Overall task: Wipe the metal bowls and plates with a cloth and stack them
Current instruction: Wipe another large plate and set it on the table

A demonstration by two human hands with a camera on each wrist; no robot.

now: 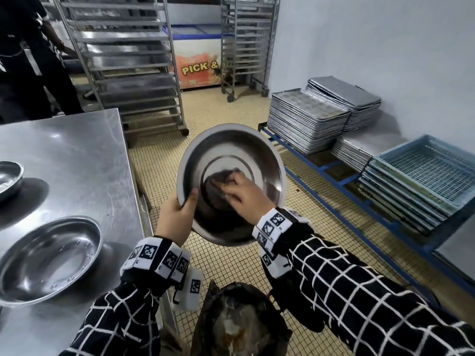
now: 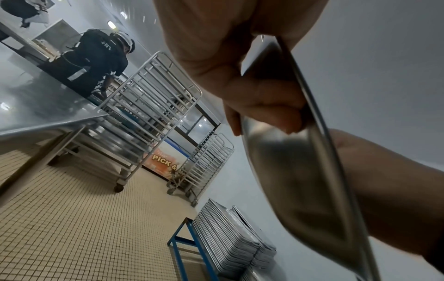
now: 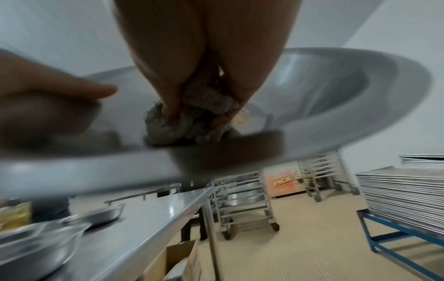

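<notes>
I see my left hand [image 1: 177, 217] gripping the near-left rim of a metal bowl [image 1: 246, 150], thumb inside, held tilted in the air over the tiled floor, right of the worktop [image 1: 77, 155]. My right hand [image 1: 244, 191] is inside it, fingers [image 3: 168, 106] bunched around a grey cloth [image 3: 192, 121] pressed on the bowl's bottom. Two more bowls [image 1: 48, 255] sit apart on the worktop's left side.

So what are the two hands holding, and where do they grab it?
The left hand grips the big metal bowl by its rim, thumb inside. The right hand holds a bunched grey cloth, pressed into the bowl's bottom.
</notes>
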